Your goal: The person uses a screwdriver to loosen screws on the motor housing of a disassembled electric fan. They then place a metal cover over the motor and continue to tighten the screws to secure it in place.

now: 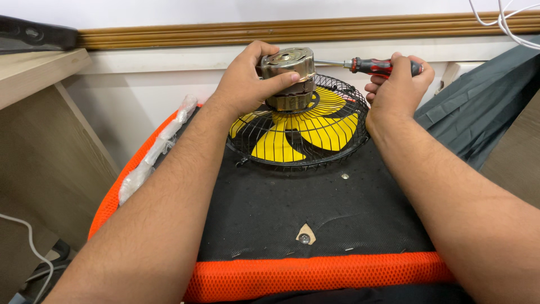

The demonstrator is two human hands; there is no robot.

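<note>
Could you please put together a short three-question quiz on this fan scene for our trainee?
1. True or false: the left hand grips the metal motor housing on top of the fan.
2. Which tool does the right hand hold? A) pliers B) a screwdriver with a red and black handle C) a hammer
3. What colour are the fan blades inside the black wire guard?

Key:
1. True.
2. B; its shaft points at the side of the motor housing.
3. Yellow.
</note>
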